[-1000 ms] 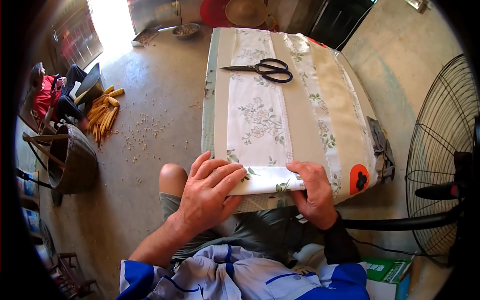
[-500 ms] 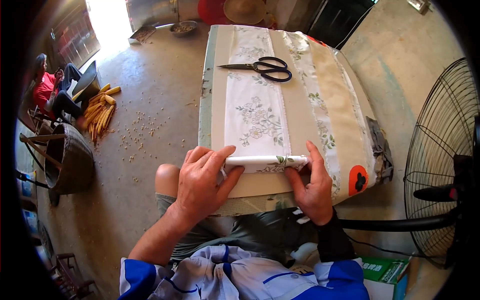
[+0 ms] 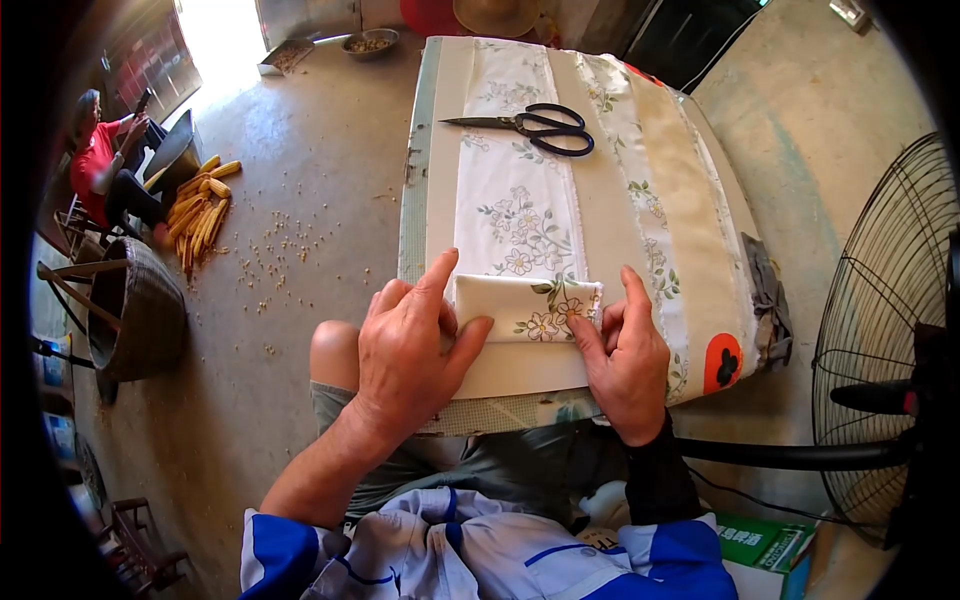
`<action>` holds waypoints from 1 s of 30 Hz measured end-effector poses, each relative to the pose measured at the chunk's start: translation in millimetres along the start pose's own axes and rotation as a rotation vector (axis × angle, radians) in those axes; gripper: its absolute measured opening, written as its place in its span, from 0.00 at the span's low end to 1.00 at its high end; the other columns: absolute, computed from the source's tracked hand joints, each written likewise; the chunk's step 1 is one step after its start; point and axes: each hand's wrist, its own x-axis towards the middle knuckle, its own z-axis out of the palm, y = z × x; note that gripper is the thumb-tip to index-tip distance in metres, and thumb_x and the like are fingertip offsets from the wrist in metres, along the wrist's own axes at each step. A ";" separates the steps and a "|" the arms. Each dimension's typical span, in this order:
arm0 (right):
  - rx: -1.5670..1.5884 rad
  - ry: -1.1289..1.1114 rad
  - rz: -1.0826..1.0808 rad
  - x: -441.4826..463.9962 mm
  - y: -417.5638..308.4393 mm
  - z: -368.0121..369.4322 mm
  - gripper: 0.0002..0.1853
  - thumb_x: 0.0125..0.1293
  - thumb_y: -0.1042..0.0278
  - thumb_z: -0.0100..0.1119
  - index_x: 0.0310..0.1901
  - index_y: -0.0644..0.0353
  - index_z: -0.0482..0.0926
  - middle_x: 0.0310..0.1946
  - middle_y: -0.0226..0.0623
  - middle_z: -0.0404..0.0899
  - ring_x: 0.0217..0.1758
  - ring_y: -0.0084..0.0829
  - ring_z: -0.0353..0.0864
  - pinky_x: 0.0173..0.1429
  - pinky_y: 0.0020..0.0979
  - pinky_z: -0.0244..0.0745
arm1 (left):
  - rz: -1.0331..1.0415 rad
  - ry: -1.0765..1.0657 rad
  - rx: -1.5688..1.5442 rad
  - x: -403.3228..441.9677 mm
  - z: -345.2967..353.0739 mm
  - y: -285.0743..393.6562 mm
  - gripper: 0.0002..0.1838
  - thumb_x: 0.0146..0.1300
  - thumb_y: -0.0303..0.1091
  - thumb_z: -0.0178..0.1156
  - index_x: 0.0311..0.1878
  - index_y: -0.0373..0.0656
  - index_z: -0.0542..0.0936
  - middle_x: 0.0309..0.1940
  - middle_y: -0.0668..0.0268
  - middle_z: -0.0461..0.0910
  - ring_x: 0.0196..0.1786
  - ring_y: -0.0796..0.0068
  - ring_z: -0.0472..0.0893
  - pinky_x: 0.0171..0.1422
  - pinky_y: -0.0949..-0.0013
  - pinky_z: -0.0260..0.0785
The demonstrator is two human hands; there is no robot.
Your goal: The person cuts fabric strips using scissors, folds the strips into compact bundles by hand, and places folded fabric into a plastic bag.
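Observation:
A long white floral cloth (image 3: 520, 190) lies on the padded board, its near end folded over into a flat flap (image 3: 530, 308) with flowers. My left hand (image 3: 410, 330) pinches the flap's left edge, thumb on top and index finger stretched forward. At the right edge, my right hand (image 3: 627, 350) holds the flap with its thumb on the printed flowers, index finger raised. Black-handled scissors (image 3: 530, 126) rest across the cloth's far part, blades pointing left.
The board (image 3: 610, 210) also bears another floral strip (image 3: 650, 240). A fan (image 3: 885, 330) stands at the right. At left, a seated person (image 3: 95, 160) is near corn cobs (image 3: 200, 215) and a basket (image 3: 140, 310). Kernels dot the floor.
The cloth's near end has gone from a low fold to a narrow roll, then to a broader flap lying farther up the board. Both hands have moved forward with it.

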 end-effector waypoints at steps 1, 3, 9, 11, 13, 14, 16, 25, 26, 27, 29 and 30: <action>-0.002 0.001 -0.005 0.6 -0.2 -0.2 0.40 0.68 0.69 0.78 0.76 0.73 0.67 0.32 0.40 0.79 0.32 0.39 0.81 0.39 0.39 0.79 | -0.015 -0.005 0.005 -0.3 -0.1 0.9 0.35 0.61 0.34 0.78 0.71 0.36 0.79 0.30 0.66 0.84 0.38 0.67 0.82 0.43 0.62 0.77; -0.004 -0.004 -0.006 1.7 -1.4 -0.8 0.40 0.68 0.69 0.78 0.76 0.72 0.68 0.34 0.41 0.79 0.33 0.39 0.81 0.40 0.40 0.79 | -0.044 -0.011 0.018 -0.3 -1.6 4.1 0.35 0.61 0.34 0.78 0.70 0.37 0.79 0.32 0.67 0.83 0.38 0.66 0.82 0.44 0.61 0.77; -0.045 -0.003 -0.016 1.9 -5.6 -1.4 0.38 0.66 0.70 0.78 0.74 0.71 0.70 0.46 0.48 0.79 0.43 0.44 0.83 0.47 0.42 0.80 | 0.016 0.000 0.052 1.4 -0.6 3.2 0.18 0.62 0.34 0.77 0.54 0.44 0.86 0.38 0.62 0.82 0.44 0.58 0.83 0.49 0.53 0.78; -0.119 0.015 -0.058 3.6 -11.8 -4.5 0.38 0.65 0.71 0.78 0.73 0.72 0.71 0.51 0.50 0.79 0.49 0.47 0.83 0.54 0.45 0.80 | 0.003 -0.003 0.045 -0.1 -0.5 3.3 0.12 0.62 0.34 0.76 0.48 0.46 0.88 0.38 0.60 0.82 0.45 0.54 0.82 0.51 0.51 0.77; -0.204 0.066 -0.237 8.4 -16.5 -3.4 0.37 0.67 0.64 0.77 0.72 0.72 0.72 0.59 0.52 0.78 0.59 0.50 0.81 0.63 0.49 0.76 | 0.011 -0.016 0.049 0.3 0.6 3.6 0.11 0.62 0.33 0.76 0.47 0.46 0.88 0.38 0.60 0.81 0.45 0.54 0.82 0.51 0.52 0.77; -0.251 0.094 -0.322 9.5 -19.6 -3.0 0.37 0.68 0.60 0.77 0.72 0.72 0.73 0.63 0.53 0.77 0.63 0.52 0.80 0.68 0.51 0.74 | 0.019 0.002 0.051 0.7 2.3 3.7 0.11 0.62 0.33 0.76 0.46 0.46 0.88 0.38 0.61 0.81 0.44 0.54 0.82 0.51 0.52 0.77; -0.141 -0.051 -0.448 6.0 -34.6 2.5 0.41 0.69 0.48 0.73 0.72 0.72 0.73 0.70 0.56 0.74 0.74 0.54 0.73 0.78 0.54 0.65 | 0.042 0.027 0.056 -0.1 4.9 2.4 0.10 0.62 0.33 0.76 0.45 0.46 0.88 0.37 0.61 0.80 0.44 0.54 0.81 0.52 0.51 0.77; -0.119 -0.350 -0.433 -2.2 -24.9 19.3 0.62 0.61 0.24 0.69 0.78 0.77 0.67 0.83 0.65 0.60 0.89 0.59 0.56 0.91 0.56 0.46 | -0.001 -0.072 0.097 2.8 0.3 7.8 0.10 0.62 0.35 0.76 0.43 0.45 0.86 0.37 0.61 0.81 0.44 0.54 0.81 0.54 0.51 0.75; -0.127 -0.356 -0.418 -2.7 -19.7 13.8 0.62 0.60 0.23 0.69 0.77 0.78 0.67 0.83 0.66 0.60 0.89 0.59 0.56 0.91 0.56 0.46 | 0.005 -0.082 0.109 3.5 -1.5 9.2 0.10 0.62 0.34 0.76 0.43 0.44 0.86 0.37 0.61 0.81 0.44 0.55 0.81 0.53 0.52 0.76; -0.153 -0.350 -0.398 -3.2 -14.2 8.9 0.63 0.60 0.23 0.69 0.77 0.79 0.67 0.83 0.66 0.60 0.89 0.59 0.56 0.91 0.56 0.46 | 0.011 -0.090 0.120 5.5 -3.4 10.5 0.09 0.63 0.34 0.76 0.43 0.44 0.86 0.37 0.62 0.81 0.44 0.55 0.82 0.52 0.53 0.77; -0.208 -0.340 -0.360 -5.3 -4.3 -0.6 0.64 0.59 0.22 0.69 0.77 0.80 0.66 0.83 0.67 0.59 0.89 0.59 0.55 0.91 0.56 0.46 | 0.015 -0.099 0.132 6.0 -4.3 11.3 0.09 0.63 0.34 0.76 0.42 0.43 0.87 0.37 0.62 0.81 0.44 0.56 0.82 0.52 0.54 0.78; -0.219 -0.351 -0.325 -6.0 -1.9 -5.1 0.65 0.59 0.22 0.69 0.78 0.80 0.66 0.83 0.67 0.59 0.90 0.59 0.55 0.91 0.56 0.47 | 0.016 -0.100 0.133 5.8 -4.2 11.7 0.09 0.63 0.34 0.76 0.42 0.43 0.87 0.37 0.61 0.81 0.44 0.56 0.82 0.52 0.53 0.78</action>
